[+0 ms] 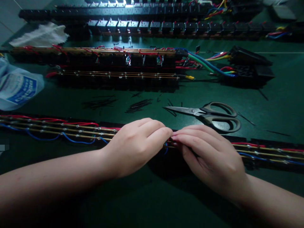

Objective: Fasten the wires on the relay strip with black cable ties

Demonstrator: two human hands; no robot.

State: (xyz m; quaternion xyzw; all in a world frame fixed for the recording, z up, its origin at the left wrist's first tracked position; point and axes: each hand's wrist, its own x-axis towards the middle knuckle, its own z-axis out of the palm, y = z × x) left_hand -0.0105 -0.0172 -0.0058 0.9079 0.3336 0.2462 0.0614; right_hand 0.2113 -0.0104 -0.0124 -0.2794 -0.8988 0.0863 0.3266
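Note:
A long black socket strip (pixel 59 128) with copper bars and red and blue wires lies across the green table in front of me. My left hand (pixel 136 144) rests on its middle with fingers curled and pinched onto the wiring. My right hand (pixel 209 155) meets it fingertip to fingertip, fingers also pressed together on the same spot, where a bit of blue wire (pixel 165 148) shows. What exactly the fingertips hold is hidden.
Grey-handled scissors (pixel 209 115) lie just behind my right hand. Cut black cable-tie ends (pixel 139 105) are scattered mid-table. More wired strips (pixel 114 65) and rows of sockets (pixel 166 27) lie further back, a plastic bag (pixel 16 87) at left, a white cloth (pixel 40 35) behind it.

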